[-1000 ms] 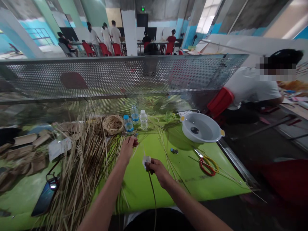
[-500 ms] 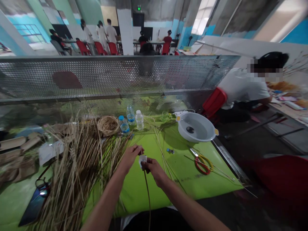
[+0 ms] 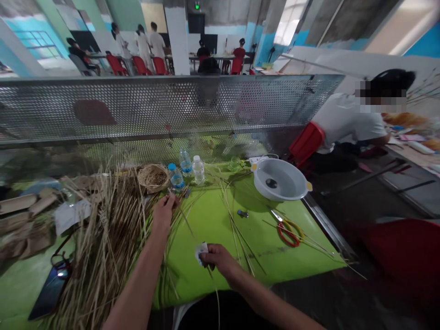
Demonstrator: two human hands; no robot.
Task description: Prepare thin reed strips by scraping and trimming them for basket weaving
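Observation:
A long thin plant strip [image 3: 186, 222] runs slantwise between my two hands and hangs on down past the table's front edge. Its upper end is pinched in my left hand [image 3: 165, 211], near the basket. My right hand [image 3: 216, 257] is closed on a small white piece [image 3: 200, 252], which is folded around the strip. Left of my left arm lies a big heap of dry strips [image 3: 106, 229]. A few loose strips [image 3: 237, 224] lie on the green table cover [image 3: 192, 284] to the right.
Behind the hands stand a wicker basket [image 3: 153, 178], bottles [image 3: 198, 170] and a white basin [image 3: 280, 179]. Red and yellow scissors [image 3: 288, 233] and a small clip [image 3: 243, 213] lie at the right. A phone [image 3: 50, 288] is at the left. A person [image 3: 354, 119] sits beyond, right.
My left hand has moved up and left, away from my right hand, with the strip's end. My right hand and the white piece have moved down towards me.

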